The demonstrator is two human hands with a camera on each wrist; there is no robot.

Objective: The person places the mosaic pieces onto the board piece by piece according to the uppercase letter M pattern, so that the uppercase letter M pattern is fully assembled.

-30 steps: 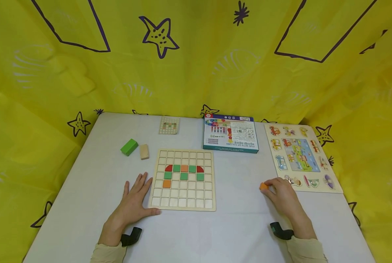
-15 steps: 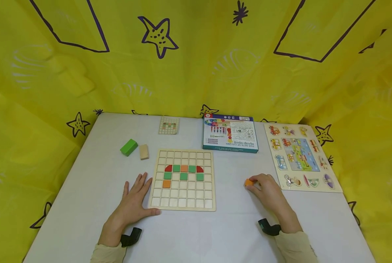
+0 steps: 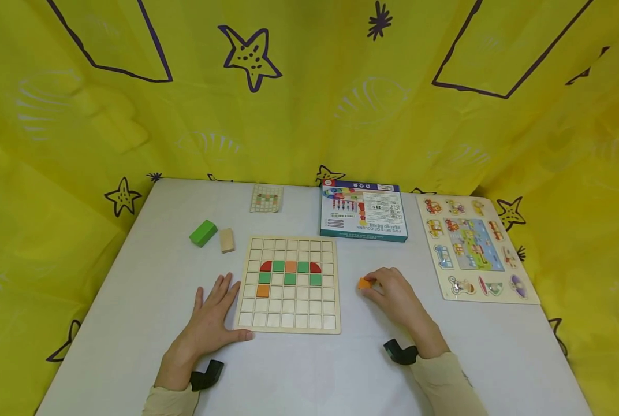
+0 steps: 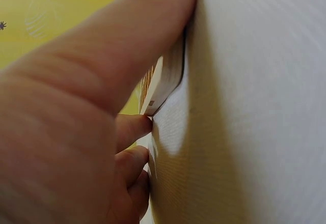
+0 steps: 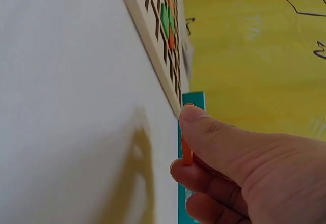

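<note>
A wooden grid board [image 3: 330,306] lies flat in the middle of the table, with red, green and orange tiles set in some of its squares. Between thumb and fingers, my right hand [image 3: 398,294] pinches an orange tile [image 3: 364,283] just right of the board; the same tile [image 5: 187,151] shows edge-on in the right wrist view. My left hand [image 3: 208,323] rests spread at the board's lower left corner, thumb along the front edge and fingers by the left side. In the left wrist view the thumb [image 4: 127,35] covers much of the board's edge [image 4: 168,79].
A green block [image 3: 203,233] and a plain wood block [image 3: 227,240] lie behind my left hand. Farther back are a small pattern card [image 3: 265,198] and a flat printed box [image 3: 364,211]. A picture puzzle board [image 3: 476,289] lies on the right, before a yellow curtain [image 3: 309,115].
My right hand has moved left with the orange tile, from beside the puzzle board to near the grid board. The left hand has stayed put.
</note>
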